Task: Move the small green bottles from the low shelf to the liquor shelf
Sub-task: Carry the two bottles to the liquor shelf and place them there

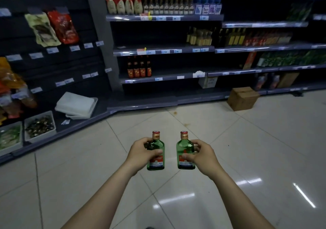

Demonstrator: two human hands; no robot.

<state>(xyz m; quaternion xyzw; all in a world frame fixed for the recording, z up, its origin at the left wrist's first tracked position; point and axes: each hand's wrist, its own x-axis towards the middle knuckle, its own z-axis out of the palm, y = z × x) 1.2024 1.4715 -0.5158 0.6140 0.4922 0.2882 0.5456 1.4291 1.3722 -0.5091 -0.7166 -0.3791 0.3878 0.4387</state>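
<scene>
Lower centre of frame: we hold two small green bottles upright above glossy pale floor tiles (264, 140). Our left hand (139, 154) curled around left bottle (156, 158), thumb across red-white label. Our right hand (202, 155) clasps right bottle (185, 155), fingers wrapped behind glass. Both flat, glass, gold-necked, red caps. Liquor shelf (164, 49) upper centre, well apart; brown cardboard box (242, 98) right

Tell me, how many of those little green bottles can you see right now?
2. One green bottle is in the left hand, the other green bottle in the right hand, both upright above the floor. Others may sit unseen on blurred shelves.
</scene>
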